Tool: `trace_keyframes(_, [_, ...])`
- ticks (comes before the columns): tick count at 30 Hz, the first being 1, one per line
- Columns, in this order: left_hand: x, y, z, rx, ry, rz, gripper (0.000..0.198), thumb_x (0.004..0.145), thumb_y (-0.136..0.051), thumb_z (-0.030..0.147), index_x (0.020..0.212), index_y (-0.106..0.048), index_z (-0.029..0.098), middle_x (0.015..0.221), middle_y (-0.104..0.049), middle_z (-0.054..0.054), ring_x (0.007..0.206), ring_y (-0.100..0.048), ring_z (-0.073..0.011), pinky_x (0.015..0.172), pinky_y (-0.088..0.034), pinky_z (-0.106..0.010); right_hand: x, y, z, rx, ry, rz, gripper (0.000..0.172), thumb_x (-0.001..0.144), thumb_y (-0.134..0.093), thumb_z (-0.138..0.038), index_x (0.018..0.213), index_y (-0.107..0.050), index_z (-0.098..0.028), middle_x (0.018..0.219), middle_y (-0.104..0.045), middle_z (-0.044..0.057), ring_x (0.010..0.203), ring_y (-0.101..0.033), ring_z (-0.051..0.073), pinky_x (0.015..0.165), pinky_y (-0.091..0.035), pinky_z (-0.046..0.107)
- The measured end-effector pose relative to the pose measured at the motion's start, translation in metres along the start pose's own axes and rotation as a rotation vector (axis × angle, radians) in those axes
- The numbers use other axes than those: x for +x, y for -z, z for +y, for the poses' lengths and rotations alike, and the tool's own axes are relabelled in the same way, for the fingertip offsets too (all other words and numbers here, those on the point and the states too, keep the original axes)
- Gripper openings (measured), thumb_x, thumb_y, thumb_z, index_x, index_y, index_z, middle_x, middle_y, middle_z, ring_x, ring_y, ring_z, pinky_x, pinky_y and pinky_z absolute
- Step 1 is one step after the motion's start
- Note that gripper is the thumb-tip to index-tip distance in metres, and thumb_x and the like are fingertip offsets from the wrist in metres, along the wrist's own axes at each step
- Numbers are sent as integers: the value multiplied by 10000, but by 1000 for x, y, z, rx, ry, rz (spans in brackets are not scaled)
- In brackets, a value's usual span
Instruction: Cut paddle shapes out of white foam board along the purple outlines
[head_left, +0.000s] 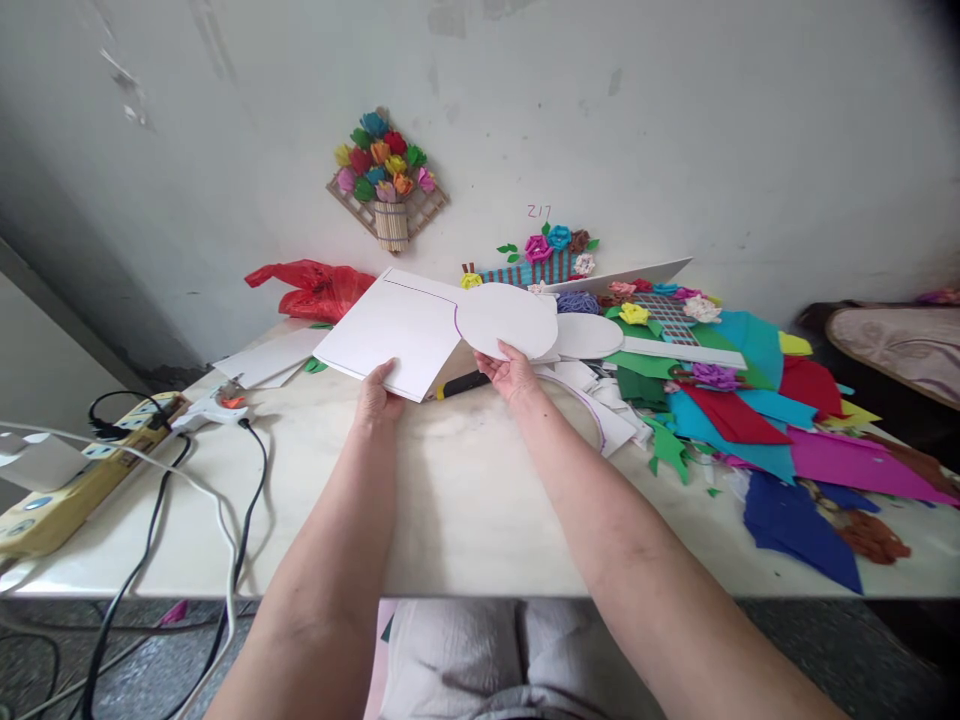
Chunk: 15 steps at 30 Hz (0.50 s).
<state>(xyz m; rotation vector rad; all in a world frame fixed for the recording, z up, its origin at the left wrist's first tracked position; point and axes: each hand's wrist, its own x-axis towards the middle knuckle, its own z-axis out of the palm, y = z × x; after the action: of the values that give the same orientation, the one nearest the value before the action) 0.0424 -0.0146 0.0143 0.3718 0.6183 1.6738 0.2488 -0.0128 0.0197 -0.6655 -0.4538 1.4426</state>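
Both forearms are reaching forward over the surface (480, 520), wrists angled inward, hands sitting close together. Left hand (381, 395) is gripping the near edge of a white sheet (386, 335), thumb lying on top, sheet tilting up away from it. Right hand (510, 372) is pinching the near edge of a white disc (508, 320), palm turning upward, disc extending just beyond the fingers and meeting the sheet's right side. A black-and-yellow cutter (463, 384) is lying between the hands. Right of the right hand, a white oval (589, 335), a white strip (682, 352) and a heap of colored scraps (750, 410) are crowding that side. Beyond the left hand, a red bag (330, 290) is resting; farther left, a power strip (97, 470) and cables (251, 470) are taking up space.
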Motion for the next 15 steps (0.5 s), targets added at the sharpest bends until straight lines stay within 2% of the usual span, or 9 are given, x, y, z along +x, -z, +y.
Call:
trace_keyframes(9, [-2, -1, 1, -7, 25, 37, 428, 676, -536, -29, 1053, -610, 160, 950, -710, -57, 1001, -651, -244, 910, -528, -416, -2, 0, 0, 1, 14, -4, 131, 837, -495, -160, 932, -569, -110, 657, -688, 72, 620, -677, 155, 540, -565, 214])
trace_keyframes(15, [-2, 0, 1, -11, 47, 19, 484, 683, -536, -24, 1122, -589, 175, 960, -713, -55, 973, -664, -244, 888, -542, -423, -3, 0, -1, -3, 22, -15, 116, 836, -502, -165, 907, -577, -111, 658, -691, 75, 625, -678, 152, 544, -564, 210])
